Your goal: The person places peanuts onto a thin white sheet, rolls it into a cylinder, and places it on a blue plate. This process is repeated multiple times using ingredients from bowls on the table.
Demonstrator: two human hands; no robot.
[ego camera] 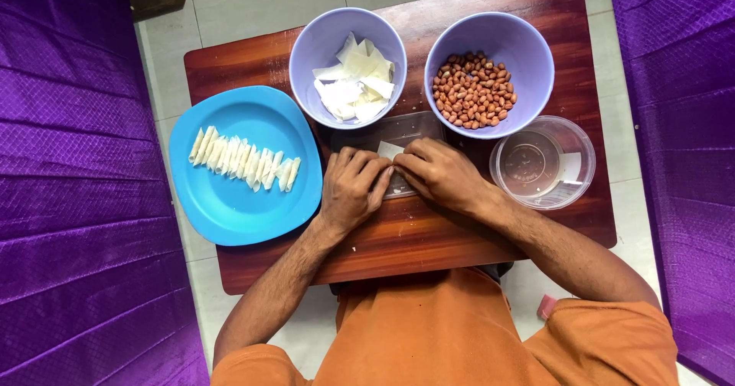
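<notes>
my left hand (354, 189) and my right hand (438, 173) are curled close together at the middle of the wooden surface (429, 237), fingertips meeting over a small white wrapper (390, 150), pinching and pressing it down; both hands are closed on that wrapper, and only a corner of it peeks out between my fingers. it lies on a flat clear plastic sheet (398, 130) that runs up toward the bowls, glossy and see-through, mostly hidden under my knuckles. just beyond my left hand stands a lilac bowl of wrappers (348, 65), smooth plastic, holding a loose heap of thin white squares. beside it on the right is a matching lilac bowl of peanuts (488, 74), filled with reddish-brown skinned nuts. to the right of my right hand sits a round clear tub (542, 162), see-through, with a pale patch on its side that i cannot make out. to the left, a bright blue plate (243, 166) overhangs the edge of the surface; on it a row of rolled wrappers (245, 159) lies side by side, pale and tilted, touching one another. the surface is dark reddish wood with a shiny grain, standing on a pale tiled floor (253, 3). purple quilted cloth (76, 179) with a sheen hangs along both sides. my orange shirt (436, 332) fills the near edge, and a small pink thing (546, 306) lies on the floor by my right elbow.
</notes>
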